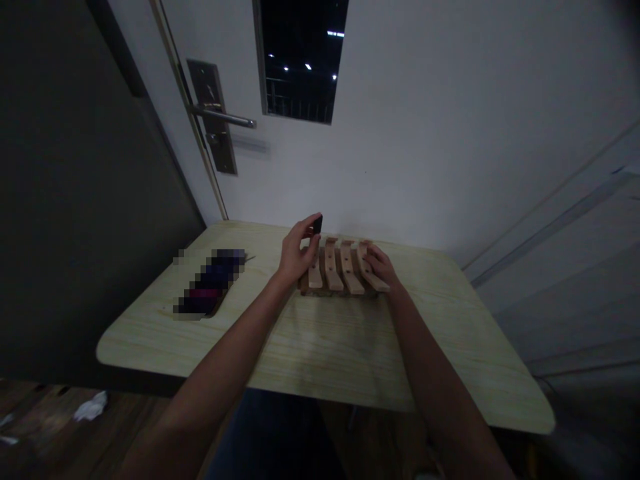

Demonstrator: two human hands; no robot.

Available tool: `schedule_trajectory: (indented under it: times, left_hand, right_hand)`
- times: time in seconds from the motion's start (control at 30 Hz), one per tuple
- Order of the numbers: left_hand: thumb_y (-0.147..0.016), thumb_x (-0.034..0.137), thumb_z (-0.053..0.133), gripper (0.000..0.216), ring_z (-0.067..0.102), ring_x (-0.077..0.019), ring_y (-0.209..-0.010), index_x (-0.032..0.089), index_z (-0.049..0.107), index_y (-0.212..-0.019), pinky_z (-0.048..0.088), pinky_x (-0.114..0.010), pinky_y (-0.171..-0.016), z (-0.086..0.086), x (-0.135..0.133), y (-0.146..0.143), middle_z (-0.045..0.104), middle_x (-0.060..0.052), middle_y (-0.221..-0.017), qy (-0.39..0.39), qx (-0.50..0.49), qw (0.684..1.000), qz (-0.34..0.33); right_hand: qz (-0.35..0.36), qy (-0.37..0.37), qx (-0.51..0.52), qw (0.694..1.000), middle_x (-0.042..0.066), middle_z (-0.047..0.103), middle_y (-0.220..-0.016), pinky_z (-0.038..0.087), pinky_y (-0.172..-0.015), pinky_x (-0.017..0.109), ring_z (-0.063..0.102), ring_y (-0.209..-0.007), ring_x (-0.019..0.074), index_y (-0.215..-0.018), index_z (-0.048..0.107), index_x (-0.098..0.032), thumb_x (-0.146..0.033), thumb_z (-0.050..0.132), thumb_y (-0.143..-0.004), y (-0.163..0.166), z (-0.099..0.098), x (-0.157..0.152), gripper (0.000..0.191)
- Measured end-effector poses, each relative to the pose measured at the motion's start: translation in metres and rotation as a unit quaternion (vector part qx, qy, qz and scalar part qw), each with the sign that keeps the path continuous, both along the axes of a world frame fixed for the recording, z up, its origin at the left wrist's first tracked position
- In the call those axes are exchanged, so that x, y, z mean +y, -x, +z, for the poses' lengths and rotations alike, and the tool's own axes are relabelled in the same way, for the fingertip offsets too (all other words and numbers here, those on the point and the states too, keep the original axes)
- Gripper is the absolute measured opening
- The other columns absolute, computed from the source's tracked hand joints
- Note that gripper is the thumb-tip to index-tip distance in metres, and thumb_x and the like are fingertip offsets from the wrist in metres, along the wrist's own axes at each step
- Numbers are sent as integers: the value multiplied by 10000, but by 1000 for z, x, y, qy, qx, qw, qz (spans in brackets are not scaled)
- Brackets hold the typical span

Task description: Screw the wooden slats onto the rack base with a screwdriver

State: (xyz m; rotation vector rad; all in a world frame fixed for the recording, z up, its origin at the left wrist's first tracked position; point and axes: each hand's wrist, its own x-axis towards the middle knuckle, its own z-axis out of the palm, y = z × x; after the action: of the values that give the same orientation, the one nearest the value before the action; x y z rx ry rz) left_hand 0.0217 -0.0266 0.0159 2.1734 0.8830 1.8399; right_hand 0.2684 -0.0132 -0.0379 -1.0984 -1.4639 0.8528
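Near the back of the table is a wooden rack-like piece (346, 267) with several bent, light wooden strips on a darker base (340, 292). Small dark holes or dots mark the strips. My left hand (299, 252) is above its left end, thumb and fingers pinching a small black flat block (318, 225) held upright. My right hand (381, 265) grips the rightmost wooden strip (367, 267) from the right side, fingers curled against it. The undersides of the strips and part of the base are hidden.
The light wood-grain table (440, 333) stands against a white door with a metal handle (225, 119) and a dark window (303, 60). A pixelated, phone-like dark object (213, 283) lies at the left. Crumpled white paper (91, 405) is on the floor.
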Motion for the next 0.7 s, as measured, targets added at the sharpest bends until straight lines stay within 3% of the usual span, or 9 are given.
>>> schedule_trajectory:
  times: [0.13, 0.27, 0.47, 0.7]
  left_hand:
    - [-871, 303, 566, 361, 574, -150, -930, 238, 524, -1223, 509, -283, -768, 5, -2, 0, 610, -56, -1068, -26, 13, 999, 20]
    - [-860, 291, 584, 353, 569, -130, -832, 237, 536, -1206, 507, -272, -728, 5, -1, 0, 608, -45, -1014, -14, 0, 999, 33]
    - [-888, 288, 529, 427, 613, -140, -885, 236, 449, -1304, 518, -296, -794, 2, 0, 0, 626, -75, -1119, 9, -11, 1000, 9]
    - [-912, 328, 481, 402, 610, -166, -998, 239, 465, -1304, 522, -314, -814, 2, 2, 3, 605, -91, -1217, 1, 10, 1000, 11]
  right_hand:
    - [1, -6, -3, 1000, 54, 650, -987, 434, -922, 418, 578, -939, 223, -910, 622, -217, -433, 594, -721, 0, 0, 0, 289]
    - [-8, -11, -14, 1000, 50, 642, -963, 434, -910, 410, 571, -912, 214, -890, 619, -218, -428, 589, -717, 0, 0, 0, 273]
    - [-10, -29, -14, 999, 54, 647, -963, 437, -914, 411, 569, -929, 215, -902, 621, -218, -453, 574, -727, 1, -2, 1, 296]
    - [-31, -22, -32, 999, 79, 640, -1018, 420, -946, 450, 563, -987, 242, -925, 629, -215, -499, 583, -707, -2, -6, 4, 361]
